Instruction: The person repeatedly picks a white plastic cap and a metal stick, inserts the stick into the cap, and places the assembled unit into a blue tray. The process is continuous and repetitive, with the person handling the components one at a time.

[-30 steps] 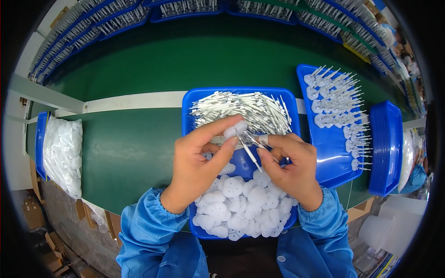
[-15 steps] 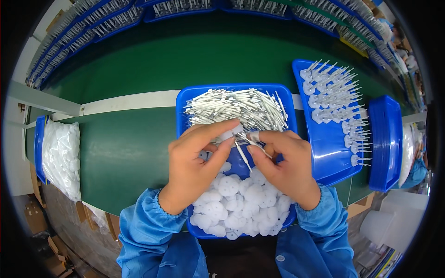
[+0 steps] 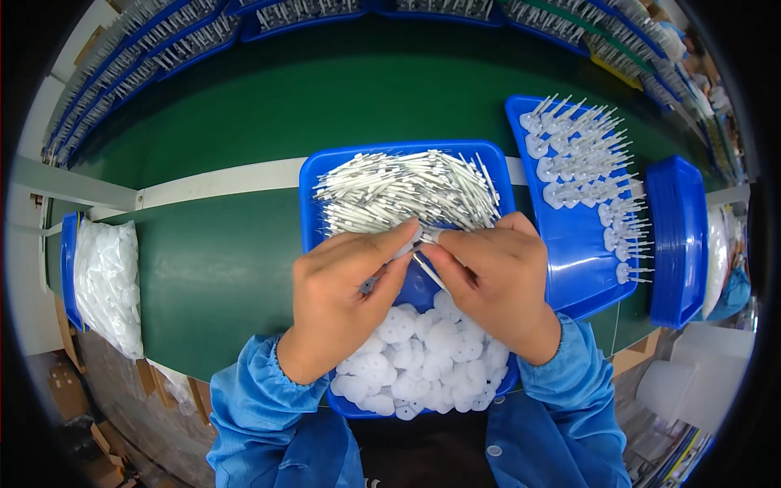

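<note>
Both hands meet above the middle of a blue tray (image 3: pixel 307 203). A small white plastic disc (image 3: pixel 409 243) is pinched between the thumb and forefinger of my left hand (image 3: pixel 346 281), tilted nearly edge-on. My right hand (image 3: pixel 498 276) is closed on thin white rods (image 3: pixel 431 272) with metal ends; one slants down below the fingertips. At the disc, a rod end meets or nearly meets it; the fingers hide the exact contact. Beyond my hands lies a heap of loose white rods (image 3: pixel 399 191). Nearer to me, the tray holds a pile of white discs (image 3: pixel 431 358) with small holes.
At the right, a tilted blue tray (image 3: pixel 582 272) carries rows of discs with rods standing in them (image 3: pixel 569 154). Beside it are stacked blue trays (image 3: pixel 679 244). A clear bag of white parts (image 3: pixel 106 285) sits at the left. Filled trays (image 3: pixel 317 15) line the green table's (image 3: pixel 220 268) far side.
My hands have drawn together and the right fingers have closed in on the disc. The disc has turned more edge-on. Less of the rods shows beneath my right hand.
</note>
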